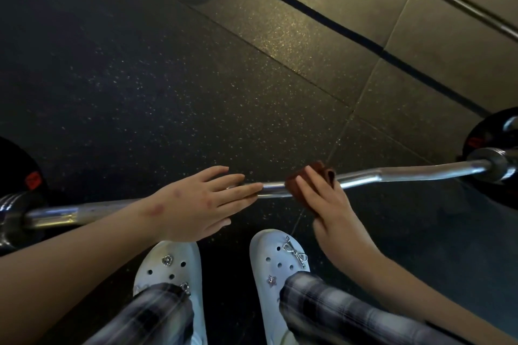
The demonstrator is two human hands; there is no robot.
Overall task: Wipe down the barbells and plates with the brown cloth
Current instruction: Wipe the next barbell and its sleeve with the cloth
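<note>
Far left, a black plate (19, 168) sits on the barbell (406, 172), which crosses in front of you. Your left hand (196, 204) lies open, straight fingertips touching the bar's middle. Just to its right, your right hand (328, 204) grips the brown cloth (295, 186), folded over the bar. A second plate (486, 131) caps the right end.

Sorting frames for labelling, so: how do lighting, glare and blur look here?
Head view: dim, warm light only on the floor top right; glare streaks on the chrome bar; left plate nearly lost in shadow; trouser legs at the bottom edge blurred.
</note>
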